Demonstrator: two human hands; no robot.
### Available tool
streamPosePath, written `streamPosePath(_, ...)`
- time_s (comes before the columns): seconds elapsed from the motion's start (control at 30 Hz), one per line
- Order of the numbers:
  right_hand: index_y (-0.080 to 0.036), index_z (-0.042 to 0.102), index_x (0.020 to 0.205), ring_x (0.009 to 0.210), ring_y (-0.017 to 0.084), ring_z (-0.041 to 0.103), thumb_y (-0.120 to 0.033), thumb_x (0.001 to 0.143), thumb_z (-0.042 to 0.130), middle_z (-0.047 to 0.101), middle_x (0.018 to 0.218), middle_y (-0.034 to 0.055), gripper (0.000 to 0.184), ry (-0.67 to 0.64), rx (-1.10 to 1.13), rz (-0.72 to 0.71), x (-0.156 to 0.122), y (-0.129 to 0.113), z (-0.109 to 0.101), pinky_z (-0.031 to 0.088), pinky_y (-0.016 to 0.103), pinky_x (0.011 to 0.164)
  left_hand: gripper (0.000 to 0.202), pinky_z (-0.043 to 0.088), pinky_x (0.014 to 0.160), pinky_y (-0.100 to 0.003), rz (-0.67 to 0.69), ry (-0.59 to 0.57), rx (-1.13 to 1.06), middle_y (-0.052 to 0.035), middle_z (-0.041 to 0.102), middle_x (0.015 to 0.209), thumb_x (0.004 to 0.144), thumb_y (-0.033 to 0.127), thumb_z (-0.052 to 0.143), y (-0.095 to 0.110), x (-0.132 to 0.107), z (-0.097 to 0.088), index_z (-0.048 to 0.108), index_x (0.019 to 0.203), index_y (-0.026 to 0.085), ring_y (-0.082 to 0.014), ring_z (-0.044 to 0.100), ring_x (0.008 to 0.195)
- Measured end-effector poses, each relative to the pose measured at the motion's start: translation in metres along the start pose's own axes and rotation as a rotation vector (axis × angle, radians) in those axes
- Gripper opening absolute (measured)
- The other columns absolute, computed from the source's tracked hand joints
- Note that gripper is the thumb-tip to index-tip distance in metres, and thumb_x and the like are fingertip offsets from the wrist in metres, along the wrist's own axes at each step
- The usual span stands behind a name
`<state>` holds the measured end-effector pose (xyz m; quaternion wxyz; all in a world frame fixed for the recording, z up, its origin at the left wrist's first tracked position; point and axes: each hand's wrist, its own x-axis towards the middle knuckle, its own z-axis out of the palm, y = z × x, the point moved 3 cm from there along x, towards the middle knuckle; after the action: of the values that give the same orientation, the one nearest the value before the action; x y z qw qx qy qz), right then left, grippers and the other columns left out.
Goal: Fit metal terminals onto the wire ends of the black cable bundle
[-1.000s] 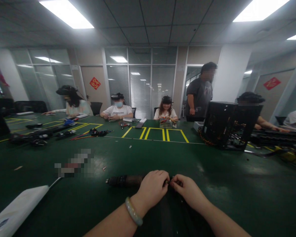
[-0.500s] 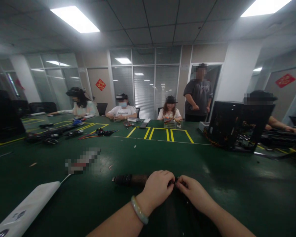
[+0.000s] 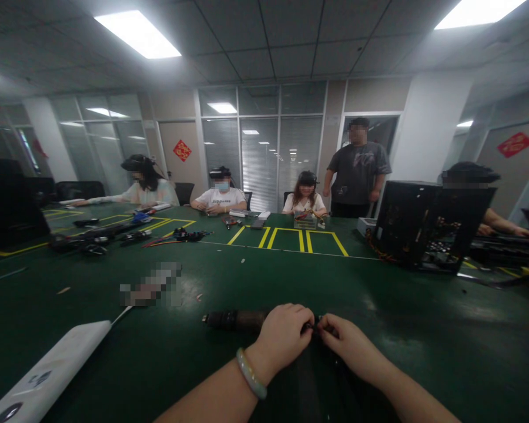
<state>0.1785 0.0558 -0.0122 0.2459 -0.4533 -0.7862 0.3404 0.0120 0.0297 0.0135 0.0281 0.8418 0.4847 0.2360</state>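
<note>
**L hand (image 3: 284, 332) & R hand (image 3: 348, 338) met at end of dark tool (image 3: 242, 321)**

Tool lay flat on green table (image 3: 427, 364), front & ctr, its metal tip pointing L, its other end under L hand. L hand was curled closed over that end, thumb side twd R hand; exact fingertip hold was hidden. R hand sat just beside it, thumb & fingers bent tog. in a pinch, tips v. near L's; cdn't tell if they had hold of anything, too dark & small. Pale bangle (image 3: 251, 374) was on L wrist.

To L of tool: long white box (image 3: 57, 364) w/ a cord running to a pixelated item (image 3: 152, 286). Further back L: heap of black parts (image 3: 88, 238), plus coloured wires (image 3: 171, 238) beside it. Yellow tape (image 3: 286, 230) marked out boxes mid-table. Back R: black PC case (image 3: 427, 226), open side showing, well apart from the hands.

Across table: seated co-workers (image 3: 220, 198) w/ head-worn gear; standing person (image 3: 357, 173) in dark tee behind, nr doorway.
</note>
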Motion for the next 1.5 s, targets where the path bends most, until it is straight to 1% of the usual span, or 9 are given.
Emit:
streamPosePath(0.1,-0.020,0.062,0.087,0.071,0.016,0.060,-0.021,0.086,0.051,0.066,0.078,-0.0003,0.012,-0.005,-0.009,0.004,0.001,0.001,0.001,0.040,0.023,0.061,0.007,0.042,0.084,-0.031,0.006,-0.019,0.009,-0.0008,0.065,0.093,0.086,0.020,0.058,0.001,0.000,-0.001,0.062,0.091,0.022,-0.0187,0.059,0.090)
streamPosePath(0.3,-0.020,0.064,0.088,0.074,0.018,0.062,-0.032,0.088,0.054,0.068,0.081,0.0007,0.016,-0.004,-0.030,0.010,0.003,0.000,0.001,0.041,0.024,0.063,0.007,0.043,0.082,-0.031,0.013,-0.012,0.012,0.0004,0.065,0.094,0.087,0.021,0.057,0.000,0.000,-0.002,0.062,0.091,0.023,-0.0182,0.059,0.089)
streamPosePath(0.47,-0.021,0.065,0.084,0.072,0.018,0.061,-0.034,0.089,0.052,0.067,0.077,0.0001,0.019,0.013,-0.041,0.008,0.006,0.008,0.003,0.040,0.024,0.061,0.009,0.043,0.084,-0.032,0.018,-0.026,0.016,-0.0011,0.065,0.097,0.088,0.022,0.055,0.000,0.000,-0.001,0.061,0.094,0.023,-0.0194,0.059,0.093)
streamPosePath(0.63,-0.021,0.066,0.084,0.072,0.018,0.062,-0.036,0.089,0.053,0.068,0.077,-0.0001,0.020,0.014,-0.051,0.021,0.008,0.014,0.005,0.041,0.024,0.062,0.018,0.044,0.082,-0.032,-0.052,-0.009,0.018,-0.0021,0.064,0.097,0.085,0.025,0.060,-0.002,-0.001,-0.001,0.057,0.102,0.021,-0.0205,0.060,0.091)
streamPosePath(0.8,-0.020,0.066,0.085,0.072,0.018,0.062,-0.034,0.089,0.054,0.067,0.076,-0.0003,0.019,0.021,-0.044,0.006,0.007,0.011,0.004,0.041,0.024,0.061,0.007,0.043,0.087,-0.033,0.007,-0.007,0.008,-0.0009,0.064,0.098,0.087,0.020,0.057,-0.001,-0.001,-0.001,0.060,0.093,0.021,-0.0194,0.059,0.094)
streamPosePath(0.93,-0.020,0.065,0.083,0.073,0.018,0.061,-0.033,0.089,0.054,0.068,0.078,-0.0003,0.018,0.033,-0.049,-0.006,0.006,0.010,0.003,0.041,0.024,0.064,0.010,0.042,0.090,-0.033,0.054,-0.006,-0.001,0.0000,0.064,0.106,0.087,0.017,0.056,0.000,-0.001,0.000,0.061,0.093,0.023,-0.0190,0.059,0.099)
streamPosePath(1.1,-0.021,0.065,0.082,0.073,0.018,0.061,-0.034,0.089,0.054,0.067,0.078,-0.0003,0.019,0.025,-0.048,0.018,0.005,0.009,0.003,0.040,0.024,0.063,0.016,0.042,0.092,-0.035,-0.007,-0.004,0.008,-0.0029,0.063,0.110,0.086,0.027,0.062,-0.001,-0.001,0.001,0.059,0.101,0.021,-0.0213,0.058,0.101)
streamPosePath(1.37,-0.021,0.065,0.082,0.072,0.017,0.060,-0.034,0.089,0.054,0.066,0.078,-0.0008,0.019,0.020,-0.025,0.002,0.005,0.008,0.002,0.040,0.024,0.063,0.008,0.042,0.092,-0.033,0.042,-0.013,-0.006,-0.0013,0.064,0.107,0.089,0.019,0.055,0.000,-0.001,0.000,0.061,0.094,0.021,-0.0191,0.059,0.100)
streamPosePath(1.5,-0.019,0.064,0.080,0.072,0.017,0.059,-0.033,0.089,0.055,0.064,0.075,-0.0010,0.019,0.027,-0.006,0.004,0.004,0.007,0.002,0.039,0.023,0.062,0.013,0.043,0.091,-0.034,0.008,0.022,-0.021,-0.0021,0.064,0.107,0.086,0.026,0.063,-0.002,0.000,0.001,0.060,0.097,0.021,-0.0205,0.059,0.099)
